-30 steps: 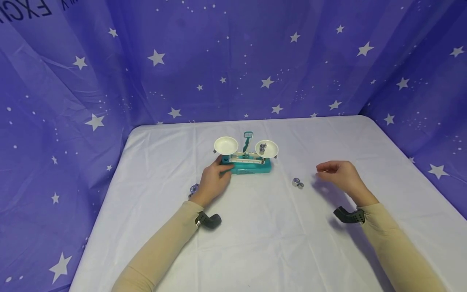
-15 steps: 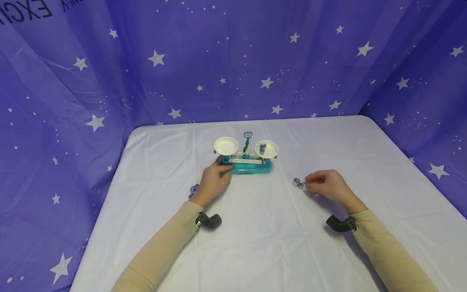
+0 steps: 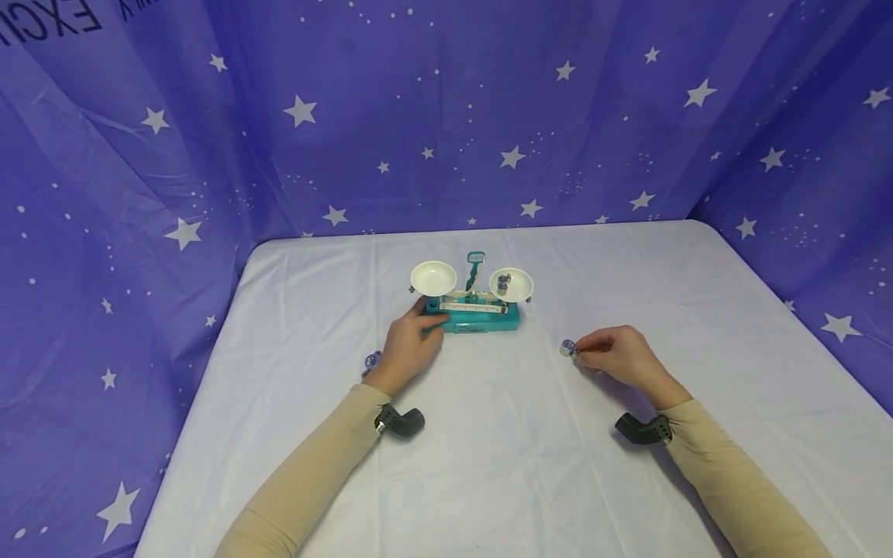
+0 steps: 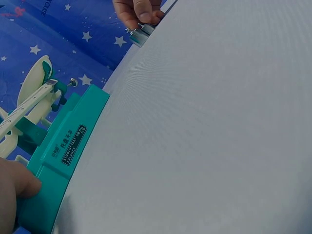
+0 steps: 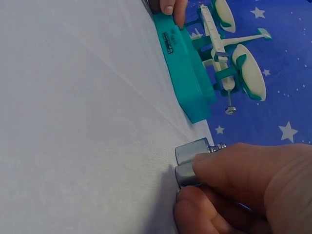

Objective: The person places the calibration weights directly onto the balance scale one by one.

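A teal balance (image 3: 481, 318) with two white pans stands at the middle of the table. My left hand (image 3: 408, 345) grips the left end of its base, thumb in front. Several small metal weights (image 3: 502, 285) sit in the right pan (image 3: 519, 290), which hangs a little lower than the bare left pan (image 3: 432, 277). To the right of the balance, my right hand (image 3: 621, 356) pinches a small metal weight (image 5: 185, 175) between thumb and fingers. Right beside it on the cloth stands a larger weight (image 5: 191, 151) with a knobbed top.
Several more weights (image 3: 371, 361) lie left of my left wrist, partly behind it. A white cloth (image 3: 488, 465) covers the table. Behind it hangs a purple-blue curtain (image 3: 391, 93) with white stars. A black wrist mount (image 3: 401, 422) sticks out from each sleeve.
My right hand has come left and down to the pair of weights, and its fingers have closed on the smaller one. The left hand and the balance have stayed put.
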A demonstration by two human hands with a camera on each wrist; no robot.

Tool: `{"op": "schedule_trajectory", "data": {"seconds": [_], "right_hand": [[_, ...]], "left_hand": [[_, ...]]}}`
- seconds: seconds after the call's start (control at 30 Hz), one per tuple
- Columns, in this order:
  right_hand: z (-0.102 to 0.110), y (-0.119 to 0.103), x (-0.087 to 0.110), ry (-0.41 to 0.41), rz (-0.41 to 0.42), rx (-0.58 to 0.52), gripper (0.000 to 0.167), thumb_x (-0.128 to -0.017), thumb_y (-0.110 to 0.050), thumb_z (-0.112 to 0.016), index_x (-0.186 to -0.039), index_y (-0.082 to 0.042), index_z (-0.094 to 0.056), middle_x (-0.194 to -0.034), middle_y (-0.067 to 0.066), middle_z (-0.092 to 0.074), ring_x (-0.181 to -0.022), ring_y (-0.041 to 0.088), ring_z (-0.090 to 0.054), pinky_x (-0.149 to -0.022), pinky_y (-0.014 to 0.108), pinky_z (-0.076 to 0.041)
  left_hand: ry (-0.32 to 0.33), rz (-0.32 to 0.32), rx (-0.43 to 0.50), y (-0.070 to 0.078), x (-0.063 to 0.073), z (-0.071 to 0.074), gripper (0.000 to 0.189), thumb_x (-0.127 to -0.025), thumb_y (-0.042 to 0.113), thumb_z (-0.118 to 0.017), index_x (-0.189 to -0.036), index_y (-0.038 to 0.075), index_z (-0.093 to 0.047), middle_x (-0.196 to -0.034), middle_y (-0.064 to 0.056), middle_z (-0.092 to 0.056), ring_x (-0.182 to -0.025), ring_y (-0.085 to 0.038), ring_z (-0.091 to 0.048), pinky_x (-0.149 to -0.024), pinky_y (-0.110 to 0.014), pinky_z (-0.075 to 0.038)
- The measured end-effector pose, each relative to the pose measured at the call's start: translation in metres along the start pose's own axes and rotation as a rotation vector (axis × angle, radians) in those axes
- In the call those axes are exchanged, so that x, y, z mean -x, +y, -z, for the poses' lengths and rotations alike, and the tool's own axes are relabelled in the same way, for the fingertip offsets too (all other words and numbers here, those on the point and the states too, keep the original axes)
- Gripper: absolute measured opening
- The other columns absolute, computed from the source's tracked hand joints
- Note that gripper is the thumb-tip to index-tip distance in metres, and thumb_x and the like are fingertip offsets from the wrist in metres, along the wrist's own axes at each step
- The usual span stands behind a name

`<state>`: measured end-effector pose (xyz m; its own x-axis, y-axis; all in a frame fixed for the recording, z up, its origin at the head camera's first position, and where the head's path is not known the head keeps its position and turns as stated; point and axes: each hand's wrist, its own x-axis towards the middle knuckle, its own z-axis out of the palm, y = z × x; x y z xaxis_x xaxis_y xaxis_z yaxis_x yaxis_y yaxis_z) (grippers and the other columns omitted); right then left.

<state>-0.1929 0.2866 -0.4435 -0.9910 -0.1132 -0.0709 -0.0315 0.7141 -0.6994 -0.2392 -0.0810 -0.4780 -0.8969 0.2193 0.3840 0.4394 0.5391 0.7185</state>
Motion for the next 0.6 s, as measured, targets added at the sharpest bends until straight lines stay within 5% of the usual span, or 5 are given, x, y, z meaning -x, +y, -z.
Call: {"op": "schedule_trajectory", "data": {"seconds": [0.6], "right_hand": [[-0.0012, -0.0019, 0.0033, 0.01, -0.03, -0.028, 0.024, -0.089, -0.015, -0.076, -0.107, 0.002, -0.078, -0.084, 0.012, -0.079, -0.063, 0.007, -0.064, -0.053, 0.025, -0.051]], "left_hand": [[-0.021, 0.037, 0.007, 0.002, 0.0008, 0.0006, 0.029, -0.088, 0.006, -0.064, -0.114, 0.002, -0.077, -0.152, -0.027, -0.05, -0.137, -0.042, -0.054, -0.112, -0.052, -0.046]]}}
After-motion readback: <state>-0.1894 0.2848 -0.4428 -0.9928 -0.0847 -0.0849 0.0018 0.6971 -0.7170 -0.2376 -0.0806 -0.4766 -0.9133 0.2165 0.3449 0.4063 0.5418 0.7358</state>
